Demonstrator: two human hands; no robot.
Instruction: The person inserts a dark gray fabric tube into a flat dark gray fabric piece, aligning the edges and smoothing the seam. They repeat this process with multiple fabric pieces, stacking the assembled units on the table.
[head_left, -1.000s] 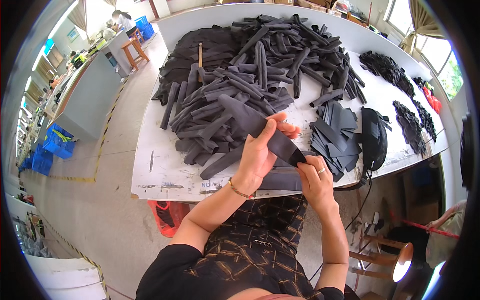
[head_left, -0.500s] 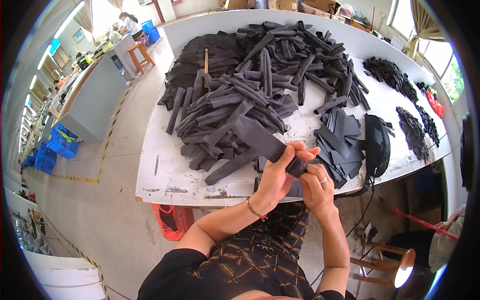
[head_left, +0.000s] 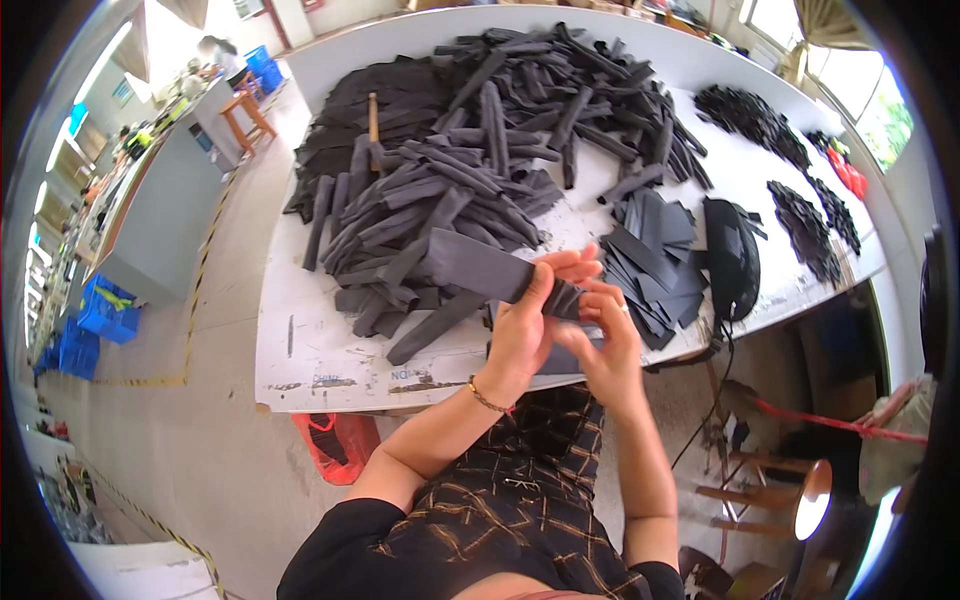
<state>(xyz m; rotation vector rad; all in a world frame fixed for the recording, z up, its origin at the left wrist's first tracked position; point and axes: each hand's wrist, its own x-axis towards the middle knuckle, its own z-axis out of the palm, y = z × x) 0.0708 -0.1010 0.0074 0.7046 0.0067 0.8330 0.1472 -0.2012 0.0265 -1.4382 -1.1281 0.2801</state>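
Observation:
A dark grey fabric sleeve [head_left: 478, 266] slants across in front of me, its wide flat end reaching over the piled sleeves. My left hand [head_left: 525, 325] pinches it between thumb and fingers near its bunched black end. On that bunched end rest the curled fingers of my right hand [head_left: 608, 350], with the thumb lower and a little apart. Fingers hide part of the gathered fabric. Just beyond lies a heap of similar sleeves [head_left: 430, 205]. Flat dark pieces [head_left: 650, 262] are stacked loosely right of my hands.
A black rounded device [head_left: 732, 262] with a cable stands at the white table's [head_left: 330, 376] right front. More sleeves [head_left: 590, 95] and flat dark fabric [head_left: 370, 100] with a wooden stick [head_left: 374, 128] lie farther back. A red bag [head_left: 335, 450] is below the front edge; a stool [head_left: 770, 490] stands right.
The view has shifted, so the scene sits further left. My right hand has altered its hold: its fingers now lie over the sleeve's bunched end, and its thumb has moved away from it.

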